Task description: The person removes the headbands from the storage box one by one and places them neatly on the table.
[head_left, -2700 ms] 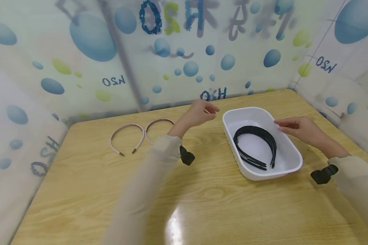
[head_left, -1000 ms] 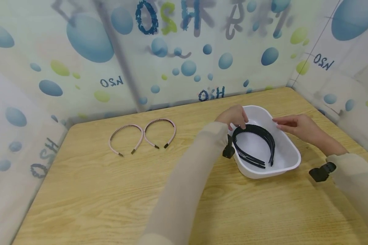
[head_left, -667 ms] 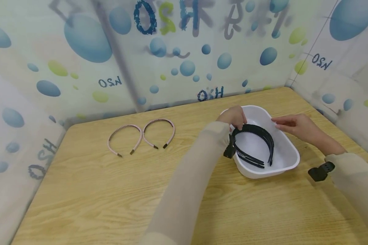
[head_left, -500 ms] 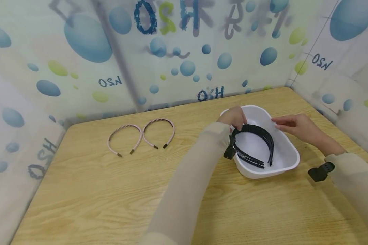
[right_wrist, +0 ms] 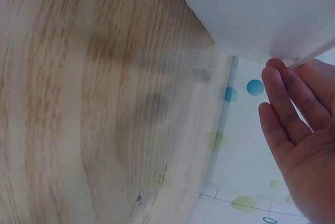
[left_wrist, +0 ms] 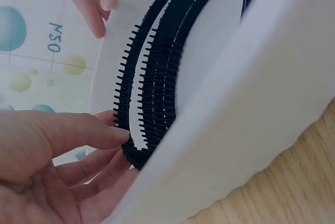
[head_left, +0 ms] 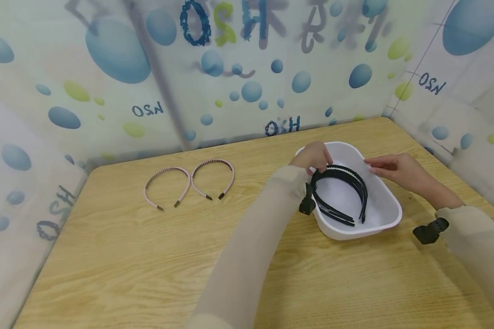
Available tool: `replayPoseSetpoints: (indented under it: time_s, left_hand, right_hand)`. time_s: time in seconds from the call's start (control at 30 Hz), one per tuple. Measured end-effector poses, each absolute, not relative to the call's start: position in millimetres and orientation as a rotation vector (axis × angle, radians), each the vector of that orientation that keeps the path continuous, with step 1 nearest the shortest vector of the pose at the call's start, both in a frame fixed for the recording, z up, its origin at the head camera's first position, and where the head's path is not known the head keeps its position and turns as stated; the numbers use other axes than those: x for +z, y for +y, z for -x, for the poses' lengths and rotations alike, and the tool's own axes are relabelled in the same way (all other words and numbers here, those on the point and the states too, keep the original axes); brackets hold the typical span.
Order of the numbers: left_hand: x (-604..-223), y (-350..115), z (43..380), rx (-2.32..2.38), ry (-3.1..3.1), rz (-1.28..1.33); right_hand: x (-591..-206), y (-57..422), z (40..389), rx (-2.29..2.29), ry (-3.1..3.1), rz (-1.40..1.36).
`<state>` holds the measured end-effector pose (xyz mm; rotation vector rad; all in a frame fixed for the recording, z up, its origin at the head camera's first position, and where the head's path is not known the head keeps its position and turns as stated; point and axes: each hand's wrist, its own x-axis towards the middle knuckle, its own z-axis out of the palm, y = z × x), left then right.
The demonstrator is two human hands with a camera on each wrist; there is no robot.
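A white plastic basket [head_left: 340, 235] stands at the right of the table with several black headbands [left_wrist: 161, 75] nested inside it. My left hand [head_left: 312, 156] reaches over the basket's left rim. In the left wrist view its thumb and fingers pinch one toothed black headband [left_wrist: 123, 96], and a narrow gap parts that band from the stack. My right hand [head_left: 405, 172] pinches the basket's right rim, thumb at the inner side and fingers outside. The right wrist view shows those fingers [right_wrist: 282, 101] almost straight against the outer wall.
Two pink headbands lie side by side on the left of the table: a left one [head_left: 170, 169] and a right one [head_left: 233, 176]. The wooden table [head_left: 127, 256] meets a wall covering [head_left: 238, 109] with blue and green dots along its back and sides.
My left hand has moved right from above the table into the basket and taken hold of a black headband, now parted slightly from the stack. My right hand stays at the rim.
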<state>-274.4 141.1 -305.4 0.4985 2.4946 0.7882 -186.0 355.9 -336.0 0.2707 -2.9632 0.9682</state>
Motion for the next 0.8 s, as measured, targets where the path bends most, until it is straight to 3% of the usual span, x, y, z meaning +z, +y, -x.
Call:
replayPoseSetpoints:
  time_s: [0.8]
  left_hand:
    - [-278.7, 131.5, 268.8, 0.81, 2.541, -0.693]
  right_hand:
    - [-336.4, 356.6, 186.2, 0.974, -2.951, -0.287]
